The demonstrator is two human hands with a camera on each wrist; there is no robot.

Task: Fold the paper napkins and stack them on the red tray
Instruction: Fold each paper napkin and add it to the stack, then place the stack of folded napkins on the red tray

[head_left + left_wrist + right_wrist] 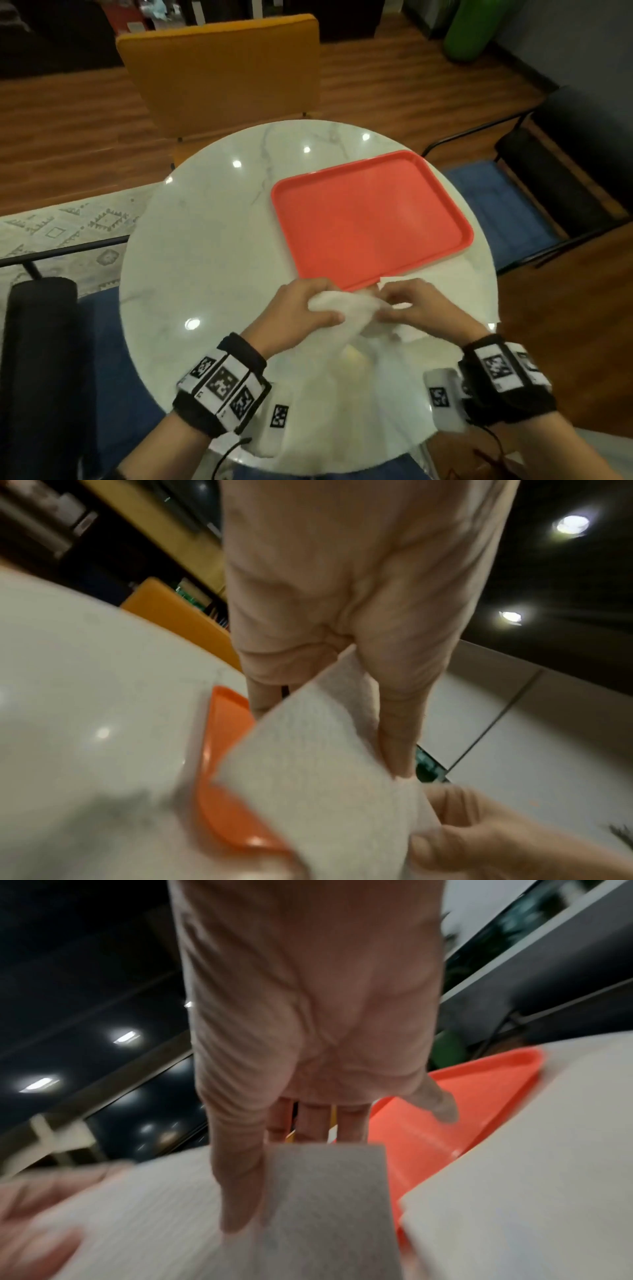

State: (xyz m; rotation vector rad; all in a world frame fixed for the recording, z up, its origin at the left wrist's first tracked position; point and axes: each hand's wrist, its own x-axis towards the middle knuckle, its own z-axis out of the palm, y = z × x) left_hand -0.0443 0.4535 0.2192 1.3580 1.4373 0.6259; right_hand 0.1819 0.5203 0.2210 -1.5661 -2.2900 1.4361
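A white paper napkin [346, 311] is held up between both hands, just in front of the near corner of the red tray [370, 219]. My left hand [301, 308] pinches its left side, thumb over the paper. Thumb and fingers of my right hand [407, 301] pinch the right side. In the left wrist view the napkin [308, 764] hangs under my left thumb [397, 723], with the tray [226, 791] behind it. The right wrist view has the napkin [329, 1204] pinched under the thumb [240, 1177]. More white napkins [411, 329] lie flat on the table below my right hand. The tray holds nothing.
The round white marble table [205, 240] carries the tray at its right half. An orange chair [222, 72] stands behind the table. A dark chair with a blue seat [513, 212] is to the right, another dark chair [37, 342] at the left.
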